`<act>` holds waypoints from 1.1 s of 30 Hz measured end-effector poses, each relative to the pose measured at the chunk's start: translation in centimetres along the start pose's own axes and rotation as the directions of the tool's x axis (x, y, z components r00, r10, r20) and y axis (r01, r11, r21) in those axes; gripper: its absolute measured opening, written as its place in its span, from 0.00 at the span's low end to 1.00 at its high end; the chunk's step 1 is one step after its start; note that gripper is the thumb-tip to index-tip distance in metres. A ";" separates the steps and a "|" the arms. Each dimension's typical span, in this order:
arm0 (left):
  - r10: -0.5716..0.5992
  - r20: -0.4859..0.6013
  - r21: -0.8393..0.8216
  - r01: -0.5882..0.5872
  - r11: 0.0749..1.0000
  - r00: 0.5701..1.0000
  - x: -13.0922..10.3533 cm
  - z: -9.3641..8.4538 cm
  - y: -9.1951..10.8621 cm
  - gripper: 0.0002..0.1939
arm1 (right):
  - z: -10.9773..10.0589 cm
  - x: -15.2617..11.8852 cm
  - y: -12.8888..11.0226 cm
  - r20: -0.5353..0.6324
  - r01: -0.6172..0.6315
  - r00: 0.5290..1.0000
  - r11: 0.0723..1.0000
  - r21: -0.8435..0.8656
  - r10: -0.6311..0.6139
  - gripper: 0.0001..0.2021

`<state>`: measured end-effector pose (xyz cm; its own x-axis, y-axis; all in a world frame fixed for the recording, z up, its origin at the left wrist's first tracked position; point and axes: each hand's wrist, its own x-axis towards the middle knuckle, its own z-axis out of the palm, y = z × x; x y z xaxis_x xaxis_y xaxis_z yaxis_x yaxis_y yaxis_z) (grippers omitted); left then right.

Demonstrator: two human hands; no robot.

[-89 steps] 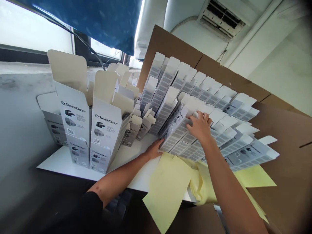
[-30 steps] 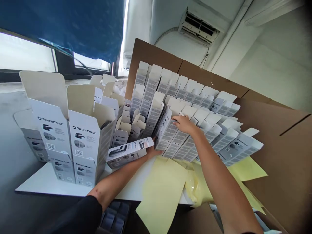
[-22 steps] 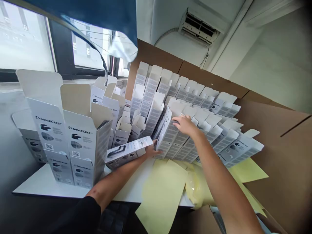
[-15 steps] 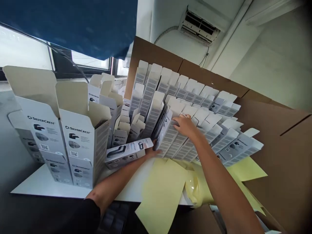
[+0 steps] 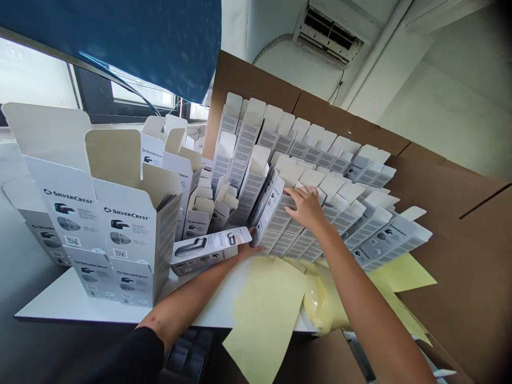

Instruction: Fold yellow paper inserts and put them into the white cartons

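1. While the right hand (image 5: 307,209), half open, rests spread fingers on smooth cardboard cartons (image 5: 267,213) with raised flaps, the left hand (image 5: 248,250) touches their base above the white desk (image 5: 218,312).
2. One closed, oblong box (image 5: 212,246) lies beside the left forearm.
3. Left fingers are partly hidden; their grip I cannot tell.

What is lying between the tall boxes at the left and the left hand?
One box lies on its side between the tall boxes and the left hand. The head view shows this.
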<state>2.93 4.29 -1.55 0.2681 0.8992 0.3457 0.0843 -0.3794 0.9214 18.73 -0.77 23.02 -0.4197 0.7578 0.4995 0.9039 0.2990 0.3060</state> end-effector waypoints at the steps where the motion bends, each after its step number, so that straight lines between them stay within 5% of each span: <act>1: 0.004 0.005 -0.005 -0.004 1.000 1.000 0.0 0.0 0.0 0.28 | 0.1 -0.2 0.1 -0.028 0.005 1.000 1.000 0.012 -0.005 0.24; 12: -0.004 0.005 -0.031 0.004 1.000 1.000 -0.4 0.0 0.5 0.36 | 0.6 -2.6 -0.5 -0.271 0.022 0.962 0.999 0.041 -0.010 0.36; 33: 0.034 0.012 -0.044 -0.033 0.998 0.999 -0.2 0.0 0.0 0.34 | 1.7 -4.2 -2.3 -0.358 -0.027 0.933 0.999 0.027 0.035 0.32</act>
<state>2.91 4.12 -1.62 0.2819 0.8834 0.3744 0.0331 -0.3989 0.9164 18.57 -3.68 18.87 -0.3891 0.5098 0.7672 0.9170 0.2938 0.2698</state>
